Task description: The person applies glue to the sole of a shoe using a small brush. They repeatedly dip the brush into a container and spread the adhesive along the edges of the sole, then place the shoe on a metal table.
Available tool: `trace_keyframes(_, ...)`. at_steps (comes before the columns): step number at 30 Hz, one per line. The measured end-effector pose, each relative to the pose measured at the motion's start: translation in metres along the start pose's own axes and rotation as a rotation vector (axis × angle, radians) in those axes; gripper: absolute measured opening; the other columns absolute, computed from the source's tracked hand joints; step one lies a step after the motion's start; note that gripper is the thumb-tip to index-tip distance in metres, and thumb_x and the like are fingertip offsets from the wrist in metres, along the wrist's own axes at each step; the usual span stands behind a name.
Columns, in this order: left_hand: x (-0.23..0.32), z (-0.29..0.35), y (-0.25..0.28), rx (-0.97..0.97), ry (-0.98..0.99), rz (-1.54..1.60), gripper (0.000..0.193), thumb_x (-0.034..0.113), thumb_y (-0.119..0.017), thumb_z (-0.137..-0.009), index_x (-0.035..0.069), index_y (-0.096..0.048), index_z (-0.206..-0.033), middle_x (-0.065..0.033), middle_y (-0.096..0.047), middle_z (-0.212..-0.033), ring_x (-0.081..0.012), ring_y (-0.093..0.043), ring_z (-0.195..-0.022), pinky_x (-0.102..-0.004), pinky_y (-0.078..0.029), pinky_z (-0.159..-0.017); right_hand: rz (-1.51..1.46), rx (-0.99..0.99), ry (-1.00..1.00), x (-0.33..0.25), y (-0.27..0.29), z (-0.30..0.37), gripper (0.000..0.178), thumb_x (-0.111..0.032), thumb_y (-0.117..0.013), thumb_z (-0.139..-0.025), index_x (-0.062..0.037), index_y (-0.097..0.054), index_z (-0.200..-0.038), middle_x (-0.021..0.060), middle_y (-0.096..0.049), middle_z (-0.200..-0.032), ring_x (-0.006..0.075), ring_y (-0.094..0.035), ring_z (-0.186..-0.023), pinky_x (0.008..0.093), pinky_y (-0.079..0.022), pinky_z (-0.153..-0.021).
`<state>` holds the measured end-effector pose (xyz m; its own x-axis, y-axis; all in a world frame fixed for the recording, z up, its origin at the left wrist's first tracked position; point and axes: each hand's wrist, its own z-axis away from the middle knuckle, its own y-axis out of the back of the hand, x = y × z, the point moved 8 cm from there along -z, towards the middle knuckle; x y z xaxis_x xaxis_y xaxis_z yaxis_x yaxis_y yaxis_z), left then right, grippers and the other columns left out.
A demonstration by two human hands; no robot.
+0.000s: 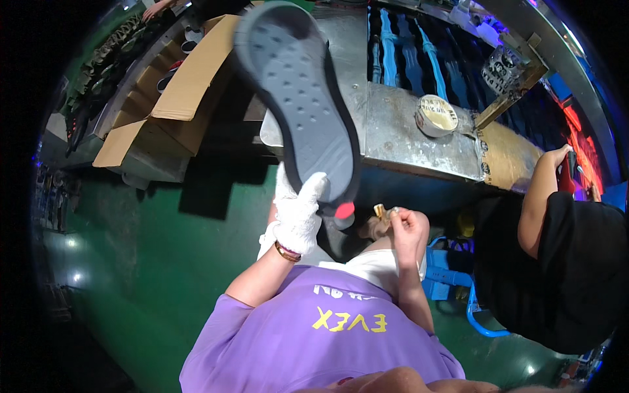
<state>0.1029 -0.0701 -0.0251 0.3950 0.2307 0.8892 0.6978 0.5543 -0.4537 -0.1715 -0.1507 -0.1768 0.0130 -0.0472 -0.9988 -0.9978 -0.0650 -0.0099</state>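
Grey dimpled shoe sole (304, 108) with black rim: raised before grey metal worktop (400, 141), near end clamped in your white-gloved left hand (298, 213). Bare right hand (409, 230), apart, pinches small tan piece (379, 211), kind unclear. Advisable: grip near rim, steady sole

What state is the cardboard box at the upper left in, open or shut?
Open: the cardboard box has flaps folded outward, leaving its inside visible.

Glossy green floor (151, 262), reflected light spots (77, 277); scuffed metal workbench (396, 141); blue seat (447, 276); red glow (579, 150) far right.
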Motion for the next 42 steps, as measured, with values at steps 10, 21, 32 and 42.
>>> trace_keyframes(10, 0.005, 0.010, 0.009, 0.129, -0.211, -0.004, 0.058, 0.000, -0.066, -0.093, 0.005, -0.040, -0.144, -0.0123, -0.056, -0.133, -0.0207, -0.059, -0.116, -0.0350, -0.050, -0.099, 0.415, -0.155, 0.636, -0.217, -0.081, 0.029, 0.014, 0.004, -0.076, -0.077, 0.0030, -0.062, -0.078, 0.0166, -0.068, -0.092, 0.0201, -0.068, -0.075, 0.0284, -0.055, -0.062)
trace_keyframes(21, 0.001, 0.019, 0.025, 0.176, -0.117, -0.344, 0.077, 0.012, -0.077, -0.087, -0.003, -0.031, -0.147, -0.0140, -0.050, -0.138, -0.0225, -0.049, -0.125, -0.0351, -0.039, -0.108, 0.828, -0.273, 0.889, -0.230, -0.132, 0.042, 0.015, -0.002, -0.079, -0.069, -0.0072, -0.066, -0.074, 0.0035, -0.062, -0.083, 0.0234, -0.066, -0.084, 0.0303, -0.055, -0.061)
trace_keyframes(32, 0.012, 0.031, 0.027, 0.143, -0.517, -0.703, 0.039, 0.009, -0.075, -0.086, -0.003, -0.059, -0.119, -0.0115, -0.064, -0.109, -0.0237, -0.062, -0.098, -0.0353, -0.049, -0.090, 0.790, -0.285, 0.662, -0.215, -0.134, 0.032, 0.015, -0.007, -0.076, -0.076, -0.0027, -0.061, -0.077, 0.0155, -0.067, -0.094, 0.0314, -0.067, -0.079, 0.0374, -0.056, -0.069)
trace_keyframes(42, 0.013, 0.020, 0.022, 0.123, -0.183, -0.317, 0.048, 0.010, -0.075, -0.088, -0.002, -0.051, -0.128, -0.0110, -0.063, -0.114, -0.0204, -0.061, -0.100, -0.0330, -0.050, -0.087, 0.763, -0.235, 0.647, -0.219, -0.126, 0.029, 0.014, -0.004, -0.076, -0.075, -0.0033, -0.062, -0.078, 0.0137, -0.067, -0.093, 0.0303, -0.067, -0.077, 0.0358, -0.055, -0.066)
